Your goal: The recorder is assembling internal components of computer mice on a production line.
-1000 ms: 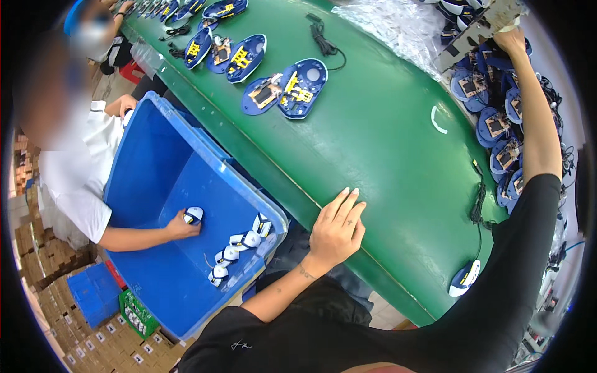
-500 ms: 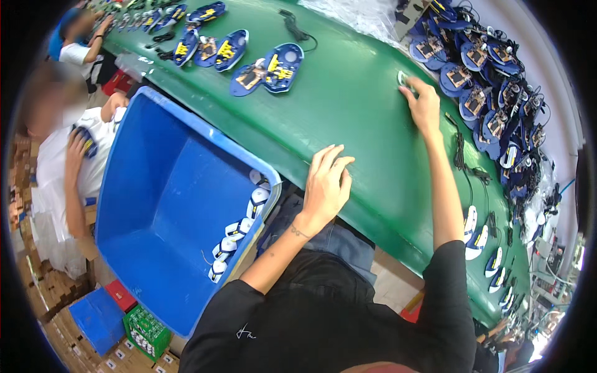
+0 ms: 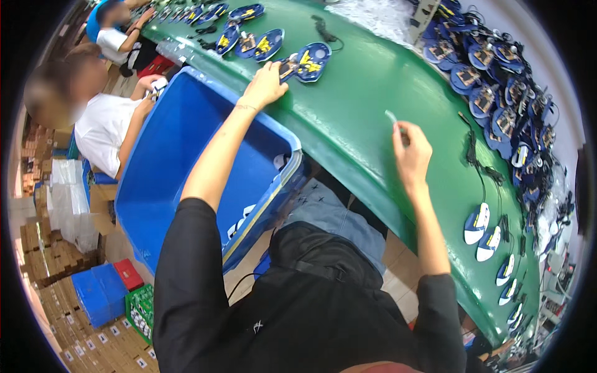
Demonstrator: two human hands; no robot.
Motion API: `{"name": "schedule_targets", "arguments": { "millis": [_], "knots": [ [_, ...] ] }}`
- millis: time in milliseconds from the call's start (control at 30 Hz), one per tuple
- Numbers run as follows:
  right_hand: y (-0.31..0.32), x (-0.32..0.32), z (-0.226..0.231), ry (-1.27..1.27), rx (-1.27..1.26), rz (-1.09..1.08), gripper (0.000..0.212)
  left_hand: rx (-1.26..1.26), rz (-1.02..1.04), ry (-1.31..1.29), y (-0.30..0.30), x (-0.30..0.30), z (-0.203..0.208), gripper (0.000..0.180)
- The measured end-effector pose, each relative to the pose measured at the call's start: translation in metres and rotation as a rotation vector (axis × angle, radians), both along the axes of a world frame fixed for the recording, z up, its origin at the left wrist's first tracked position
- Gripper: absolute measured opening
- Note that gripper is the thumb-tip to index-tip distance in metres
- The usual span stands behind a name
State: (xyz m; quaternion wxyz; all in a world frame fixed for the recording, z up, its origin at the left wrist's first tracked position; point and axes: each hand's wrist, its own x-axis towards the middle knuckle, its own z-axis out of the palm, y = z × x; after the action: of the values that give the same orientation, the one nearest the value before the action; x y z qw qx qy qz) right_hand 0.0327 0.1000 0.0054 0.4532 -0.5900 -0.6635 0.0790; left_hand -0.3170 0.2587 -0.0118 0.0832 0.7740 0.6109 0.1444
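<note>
My left hand (image 3: 266, 86) reaches far across to the belt's near edge. Its fingers are closed on the edge of a blue housing half with a circuit board (image 3: 288, 67), partly hidden by the hand. Right beside that part lies an open blue shell (image 3: 313, 62) with yellow pieces inside. Over the green belt, my right hand (image 3: 411, 152) pinches a small, pale, curved strip (image 3: 390, 116) between thumb and finger.
A large blue bin (image 3: 205, 87) stands at my left with white-and-blue devices (image 3: 242, 221) in it. Blue housings with circuit boards (image 3: 482, 99) are heaped along the far right edge. Finished-looking devices (image 3: 477, 224) and black cables (image 3: 471, 146) line the belt. A co-worker (image 3: 109, 124) sits beyond the bin.
My left hand has moved away from my body to the far left, onto the blue housing half. My right hand has drawn nearer with the pale strip. The whole view has shifted.
</note>
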Motion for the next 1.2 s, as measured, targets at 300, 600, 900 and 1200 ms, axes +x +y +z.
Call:
{"name": "schedule_targets", "arguments": {
  "millis": [300, 600, 900, 1200],
  "knots": [
    [-0.132, 0.034, -0.014, 0.287, -0.195, -0.441, 0.015, -0.004, -0.058, 0.185, -0.012, 0.085, 0.008, 0.066],
    [-0.077, 0.014, 0.001, 0.056, 0.031, -0.246, 0.009, -0.115, -0.1, 0.049, -0.09, 0.2, 0.025, 0.055],
    [0.008, 0.037, -0.022, -0.303, 0.237, 0.156, 0.026, 0.103, -0.034, -0.249, -0.164, 0.196, -0.007, 0.05],
    [0.027, 0.062, -0.028, -0.394, 0.185, 0.445, 0.032, 0.204, -0.307, -0.234, -0.131, 0.198, -0.027, 0.058]
  ]
}}
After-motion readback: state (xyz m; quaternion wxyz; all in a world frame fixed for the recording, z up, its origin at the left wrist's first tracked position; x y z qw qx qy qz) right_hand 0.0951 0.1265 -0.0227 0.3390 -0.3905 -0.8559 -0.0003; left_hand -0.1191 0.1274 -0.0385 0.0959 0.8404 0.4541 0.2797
